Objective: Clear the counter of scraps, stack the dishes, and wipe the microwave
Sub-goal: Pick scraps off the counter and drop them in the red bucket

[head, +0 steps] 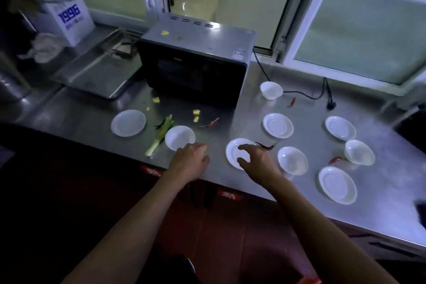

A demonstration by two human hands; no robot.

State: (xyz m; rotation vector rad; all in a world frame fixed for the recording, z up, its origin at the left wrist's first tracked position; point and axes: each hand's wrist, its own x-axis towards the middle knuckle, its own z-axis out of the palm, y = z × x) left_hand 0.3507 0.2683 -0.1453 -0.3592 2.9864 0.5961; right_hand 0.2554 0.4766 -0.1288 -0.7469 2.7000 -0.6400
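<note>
Little looks done so far. Nearest, the right hand point(255, 159) curls its grip over the near plate point(235, 153), thumb and fingers at its rim, though I cannot tell if it is lifted. The left hand point(192, 157) rests loosely open beside a small bowl point(178, 137), touching its edge. Around them on the counter point(391, 203) lie 9 white dishes, all unstacked, well apart. Scraps remain: a scallion point(160, 135), red chilies point(211, 123) and yellow bits point(196, 115). Farthest, the microwave point(196, 64) carries crumbs on top, seemingly unwiped.
</note>
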